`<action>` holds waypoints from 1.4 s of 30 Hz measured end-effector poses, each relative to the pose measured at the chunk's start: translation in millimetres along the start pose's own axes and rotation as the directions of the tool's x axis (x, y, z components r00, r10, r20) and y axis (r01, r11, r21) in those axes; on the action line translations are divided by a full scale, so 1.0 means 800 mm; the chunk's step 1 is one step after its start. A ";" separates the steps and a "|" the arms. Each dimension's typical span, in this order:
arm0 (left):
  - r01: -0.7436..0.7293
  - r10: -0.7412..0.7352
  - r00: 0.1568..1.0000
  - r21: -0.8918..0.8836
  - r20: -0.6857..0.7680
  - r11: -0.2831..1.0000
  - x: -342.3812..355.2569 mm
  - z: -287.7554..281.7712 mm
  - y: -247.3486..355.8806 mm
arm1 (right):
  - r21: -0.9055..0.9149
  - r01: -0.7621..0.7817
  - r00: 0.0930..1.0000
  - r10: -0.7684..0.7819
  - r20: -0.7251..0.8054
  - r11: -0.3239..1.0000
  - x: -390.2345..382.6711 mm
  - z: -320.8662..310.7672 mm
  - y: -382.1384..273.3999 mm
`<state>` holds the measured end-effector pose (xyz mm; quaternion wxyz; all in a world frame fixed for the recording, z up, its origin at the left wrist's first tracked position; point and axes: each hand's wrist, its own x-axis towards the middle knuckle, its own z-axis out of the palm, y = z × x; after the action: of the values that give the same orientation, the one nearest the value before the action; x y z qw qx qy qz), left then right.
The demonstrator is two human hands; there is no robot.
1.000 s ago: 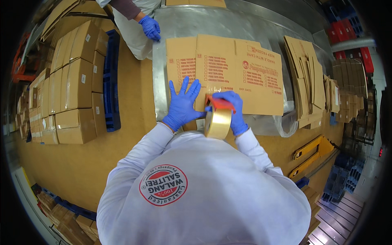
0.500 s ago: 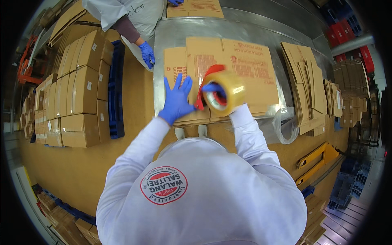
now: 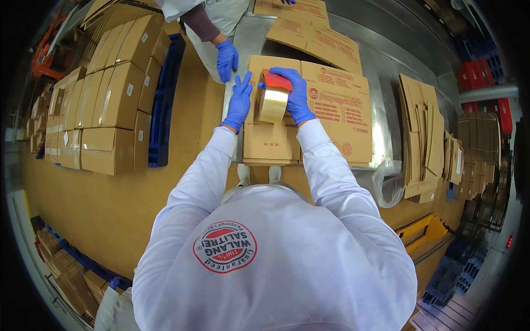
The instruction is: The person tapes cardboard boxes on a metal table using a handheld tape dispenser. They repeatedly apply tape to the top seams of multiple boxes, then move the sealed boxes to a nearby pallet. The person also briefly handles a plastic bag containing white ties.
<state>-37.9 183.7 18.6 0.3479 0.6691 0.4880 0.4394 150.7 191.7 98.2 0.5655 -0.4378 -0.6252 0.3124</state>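
One-handed, grips the red dispenser (image 3: pixel 277 81) in the right hand (image 3: pixel 297 99), fingers bent over its top; holds its wide roll (image 3: pixel 274 105) of yellowish tape over the left part of a flat carton (image 3: pixel 337 107); cannot tell whether pressing tape to card; keeps the left hand (image 3: pixel 239 103) open, fingers straight and pointing ahead, at the carton's left edge, near the roll; has the carton laid on the metal table (image 3: pixel 381 105), directly in front, red print upward; has a second carton (image 3: pixel 317 44) lying askew at its far edge; has a co-worker's gloved hand (image 3: pixel 227 60) near its far left corner, a pile of flats (image 3: pixel 419 127) to the right, and stacked boxes (image 3: pixel 118 99) beside a blue pallet's edge (image 3: pixel 165 110), well off to the left.
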 end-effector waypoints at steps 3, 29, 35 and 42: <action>0.212 -0.241 0.968 -0.292 -0.064 0.932 -0.001 0.001 0.035 | 0.109 -0.248 0.968 0.242 0.062 0.963 0.016 0.013 -0.037; -0.336 -0.031 0.914 0.796 0.406 0.503 0.041 -0.023 0.077 | -0.208 0.393 0.761 -0.190 0.620 0.896 -0.089 -0.073 -0.129; -0.381 0.095 0.874 0.550 0.477 0.743 -0.028 0.073 0.195 | 0.257 -0.181 0.954 0.106 0.281 0.949 -0.086 -0.177 -0.208; -0.768 0.222 0.586 0.447 0.780 0.458 -0.135 0.151 0.255 | 0.128 -0.026 0.934 0.070 -0.350 0.991 -0.093 -0.280 -0.260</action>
<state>130.4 18.2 129.2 0.0190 0.9695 0.2420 0.0326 328.1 13.2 287.3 0.6864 -0.4667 -0.4824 0.2798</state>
